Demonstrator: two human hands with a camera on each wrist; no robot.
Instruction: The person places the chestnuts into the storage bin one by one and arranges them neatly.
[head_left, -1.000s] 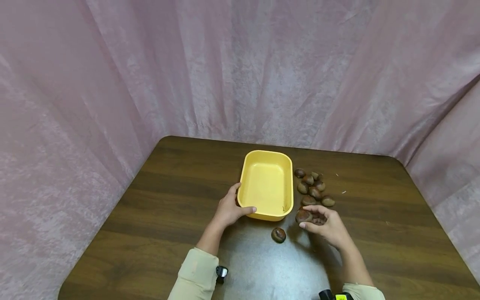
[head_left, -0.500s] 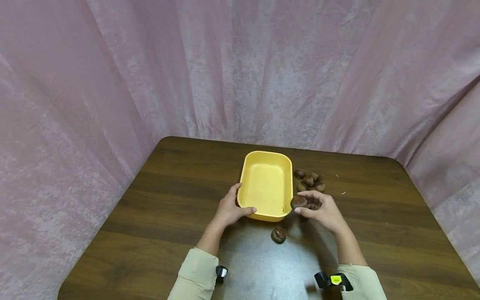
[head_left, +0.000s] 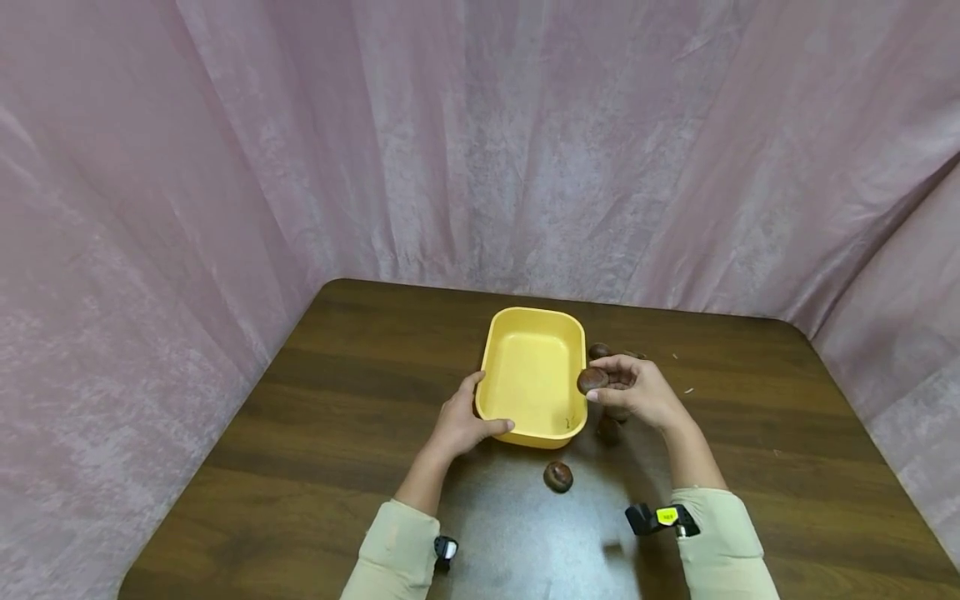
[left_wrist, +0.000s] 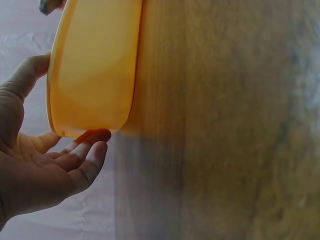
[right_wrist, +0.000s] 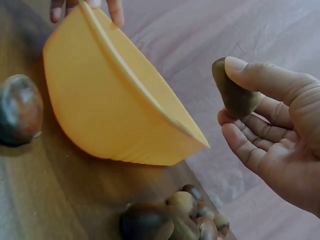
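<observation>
A yellow plastic tub point(head_left: 528, 379) sits on the table, its floor bare except for small dark scraps near the front right corner. My left hand point(head_left: 457, 425) grips its front left corner, thumb over the front rim and fingers along the left wall. Between thumb and fingers, my right hand point(head_left: 641, 396) pinches a brown chestnut point(head_left: 592, 381) at the tub's right rim. The right wrist view shows this chestnut point(right_wrist: 232, 90) held above the rim level. Several more chestnuts point(right_wrist: 182, 205) lie piled to the right of the tub, partly hidden under the right hand in the head view.
One single chestnut point(head_left: 558, 477) lies in front of the tub. The brown wooden table point(head_left: 360, 375) has rounded back corners and pink curtains point(head_left: 570, 150) behind it. Tiny pale scraps lie right of the pile.
My right hand has lifted the chestnut from the near end of the pile and carried it forward and left to the tub's right rim. My left hand stays on the tub.
</observation>
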